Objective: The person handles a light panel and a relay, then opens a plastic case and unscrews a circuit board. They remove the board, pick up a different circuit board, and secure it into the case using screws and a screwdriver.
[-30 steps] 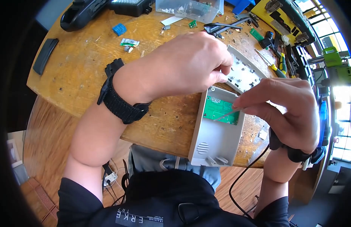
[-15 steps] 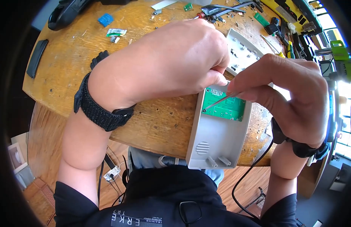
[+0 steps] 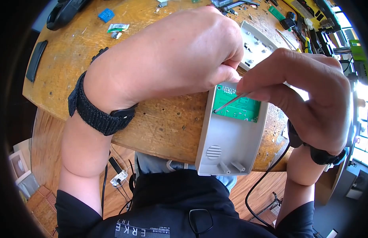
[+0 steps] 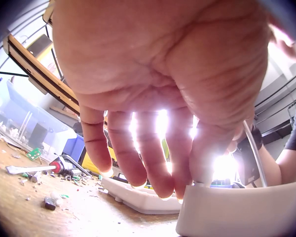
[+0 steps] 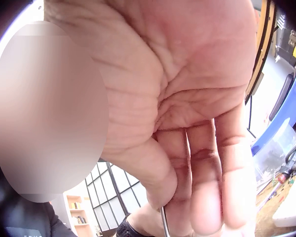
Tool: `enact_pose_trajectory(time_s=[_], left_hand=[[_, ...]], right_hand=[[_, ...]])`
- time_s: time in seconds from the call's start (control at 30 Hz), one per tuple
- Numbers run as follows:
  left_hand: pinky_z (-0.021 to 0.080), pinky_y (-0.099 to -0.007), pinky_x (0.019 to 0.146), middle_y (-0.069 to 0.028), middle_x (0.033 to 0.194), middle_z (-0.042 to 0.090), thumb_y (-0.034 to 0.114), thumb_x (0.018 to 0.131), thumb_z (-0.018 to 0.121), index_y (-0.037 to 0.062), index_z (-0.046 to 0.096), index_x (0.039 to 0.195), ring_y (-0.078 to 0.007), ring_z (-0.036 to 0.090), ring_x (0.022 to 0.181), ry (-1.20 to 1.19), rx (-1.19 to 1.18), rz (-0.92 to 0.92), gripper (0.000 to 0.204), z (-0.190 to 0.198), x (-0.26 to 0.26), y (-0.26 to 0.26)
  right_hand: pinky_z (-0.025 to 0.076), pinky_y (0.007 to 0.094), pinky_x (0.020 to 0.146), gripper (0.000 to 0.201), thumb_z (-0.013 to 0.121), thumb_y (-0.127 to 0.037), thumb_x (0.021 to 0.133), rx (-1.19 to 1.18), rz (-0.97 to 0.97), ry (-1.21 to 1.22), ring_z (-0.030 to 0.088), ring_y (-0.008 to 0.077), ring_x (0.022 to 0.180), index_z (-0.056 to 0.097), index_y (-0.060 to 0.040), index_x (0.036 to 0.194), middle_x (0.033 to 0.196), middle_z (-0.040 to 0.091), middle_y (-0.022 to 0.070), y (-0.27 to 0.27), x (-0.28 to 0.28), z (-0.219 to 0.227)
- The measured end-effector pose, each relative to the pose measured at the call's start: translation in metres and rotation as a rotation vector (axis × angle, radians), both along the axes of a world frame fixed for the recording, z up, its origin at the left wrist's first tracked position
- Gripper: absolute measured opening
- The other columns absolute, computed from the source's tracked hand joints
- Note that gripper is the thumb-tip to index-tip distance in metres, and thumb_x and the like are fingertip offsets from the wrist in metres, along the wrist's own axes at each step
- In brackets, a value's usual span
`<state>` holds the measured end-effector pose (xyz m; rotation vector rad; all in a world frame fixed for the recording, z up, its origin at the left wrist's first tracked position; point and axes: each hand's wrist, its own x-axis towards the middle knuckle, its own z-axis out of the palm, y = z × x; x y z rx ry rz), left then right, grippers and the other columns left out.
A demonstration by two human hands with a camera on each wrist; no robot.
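A light grey casing [image 3: 227, 142] lies on the wooden bench, with a green circuit board [image 3: 241, 107] in its upper part. My left hand [image 3: 184, 55] grips the casing's far wall; in the left wrist view its thumb and forefinger meet the rim of the casing [image 4: 237, 210]. Between thumb and forefinger my right hand [image 3: 307, 95] pinches a thin metal rod [image 3: 231, 102], also visible in the right wrist view. The rod slants down left, its tip at a dark spot by the board's lower left corner. Its upper end is hidden by the hand.
Beyond the casing lies a second grey shell [image 3: 256, 45]. A blue block [image 3: 106, 15] and a small green-white packet [image 3: 118, 27] are at the far left. Tools crowd the right side. A red-handled screwdriver [image 4: 56, 167] lies among scraps. A black cable [image 3: 257, 183] hangs near the right forearm.
The rod's tip has moved left and up to the board's lower left corner, where it stays since half a second ago. My left hand has come down onto the casing's far wall.
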<state>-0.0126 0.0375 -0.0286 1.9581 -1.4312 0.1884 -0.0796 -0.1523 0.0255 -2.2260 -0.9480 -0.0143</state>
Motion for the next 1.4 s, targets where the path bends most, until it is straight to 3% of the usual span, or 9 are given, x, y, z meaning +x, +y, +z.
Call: enact_pose_trajectory(time_s=[0.1, 0.2, 0.43, 0.57, 0.87, 1.07, 1.17, 1.27, 1.4], left_hand=[[0.047, -0.0384, 0.065, -0.0151, 0.076, 0.058, 0.010, 0.070, 0.072, -0.0015, 0.057, 0.079, -0.0345, 0.057, 0.073, 0.004, 0.019, -0.027, 0.022, 0.002, 0.000, 0.001], [0.046, -0.0370, 0.064, -0.0135, 0.074, 0.057, 0.009, 0.069, 0.073, -0.0012, 0.057, 0.075, -0.0311, 0.057, 0.073, 0.027, 0.076, -0.053, 0.020, 0.009, 0.000, 0.003], [0.047, -0.0363, 0.066, -0.0115, 0.073, 0.058, 0.003, 0.068, 0.069, -0.0012, 0.062, 0.072, -0.0283, 0.058, 0.074, 0.050, 0.064, -0.003, 0.009, 0.006, -0.003, 0.000], [0.048, -0.0364, 0.067, -0.0110, 0.074, 0.059, 0.003, 0.069, 0.069, -0.0018, 0.064, 0.073, -0.0283, 0.059, 0.075, 0.023, 0.087, 0.017, 0.008, 0.005, -0.003, 0.001], [0.048, -0.0368, 0.069, -0.0109, 0.074, 0.059, 0.008, 0.073, 0.072, -0.0019, 0.065, 0.073, -0.0282, 0.060, 0.077, 0.036, 0.096, 0.038, 0.012, 0.007, -0.005, 0.002], [0.047, -0.0370, 0.070, -0.0109, 0.074, 0.058, 0.012, 0.075, 0.073, -0.0017, 0.065, 0.072, -0.0282, 0.060, 0.077, 0.193, 0.153, 0.087, 0.016, 0.002, -0.005, 0.002], [0.047, -0.0371, 0.070, -0.0109, 0.074, 0.058, 0.013, 0.075, 0.073, -0.0016, 0.065, 0.072, -0.0282, 0.060, 0.077, 0.202, 0.183, 0.091, 0.017, 0.003, -0.005, 0.002], [0.047, -0.0374, 0.071, -0.0111, 0.074, 0.058, 0.013, 0.076, 0.073, -0.0016, 0.065, 0.072, -0.0284, 0.060, 0.077, 0.190, 0.177, 0.081, 0.017, 0.003, -0.004, 0.003], [0.047, -0.0375, 0.072, -0.0115, 0.074, 0.059, 0.013, 0.076, 0.072, -0.0013, 0.065, 0.072, -0.0291, 0.060, 0.078, 0.189, 0.173, 0.087, 0.016, 0.002, -0.004, 0.003]], right_hand=[[0.054, 0.0306, 0.063, 0.007, 0.062, 0.004, 0.078, -0.202, 0.086, -0.117, 0.071, 0.0244, 0.071, 0.068, 0.0022, 0.083, 0.081, 0.070, 0.0131, 0.002, 0.002, 0.007], [0.053, 0.0308, 0.058, 0.009, 0.065, 0.001, 0.075, 0.016, 0.049, -0.149, 0.069, 0.0238, 0.068, 0.067, 0.0023, 0.084, 0.078, 0.070, 0.0135, 0.018, -0.004, 0.010], [0.048, 0.0284, 0.050, 0.015, 0.068, -0.014, 0.074, -0.256, 0.133, -0.310, 0.064, 0.0204, 0.057, 0.068, 0.0008, 0.078, 0.073, 0.069, 0.0123, 0.012, -0.009, 0.010], [0.045, 0.0272, 0.045, 0.023, 0.068, -0.023, 0.074, -0.236, 0.053, -0.325, 0.062, 0.0187, 0.052, 0.068, -0.0002, 0.078, 0.069, 0.068, 0.0128, 0.022, -0.016, 0.011], [0.041, 0.0261, 0.042, 0.023, 0.070, -0.021, 0.072, -0.190, 0.004, -0.355, 0.058, 0.0169, 0.047, 0.068, 0.0009, 0.078, 0.062, 0.065, 0.0098, 0.021, -0.021, 0.010], [0.034, 0.0260, 0.040, 0.022, 0.073, -0.018, 0.073, -0.218, 0.108, -0.248, 0.055, 0.0136, 0.043, 0.070, 0.0013, 0.083, 0.054, 0.060, 0.0065, 0.019, -0.018, 0.019], [0.039, 0.0260, 0.042, 0.020, 0.074, -0.014, 0.073, -0.299, 0.137, -0.101, 0.058, 0.0139, 0.046, 0.071, 0.0016, 0.085, 0.059, 0.064, 0.0077, 0.017, -0.016, 0.022], [0.046, 0.0270, 0.047, 0.021, 0.077, -0.011, 0.072, -0.063, 0.127, 0.048, 0.061, 0.0157, 0.050, 0.072, 0.0023, 0.086, 0.066, 0.068, 0.0098, 0.010, -0.012, 0.014], [0.051, 0.0273, 0.052, 0.020, 0.077, -0.008, 0.072, -0.140, 0.191, 0.201, 0.065, 0.0176, 0.058, 0.072, 0.0029, 0.087, 0.076, 0.071, 0.0119, 0.006, -0.003, 0.023]])
